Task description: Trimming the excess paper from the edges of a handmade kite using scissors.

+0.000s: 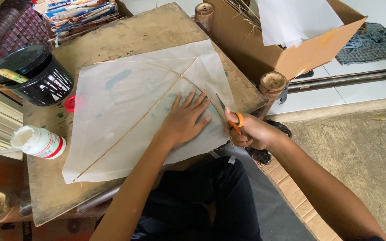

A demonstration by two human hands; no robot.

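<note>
A translucent white paper sheet lies on a worn wooden table, with thin bamboo sticks crossed on it like a kite frame. My left hand presses flat on the paper near its right side, fingers spread. At the paper's right edge my right hand grips orange-handled scissors, whose blades point up along the edge.
A black bucket with a stick in it stands at the table's left. A white glue bottle lies near the front left, a red cap beside the paper. A cardboard box with white sheets stands at the right.
</note>
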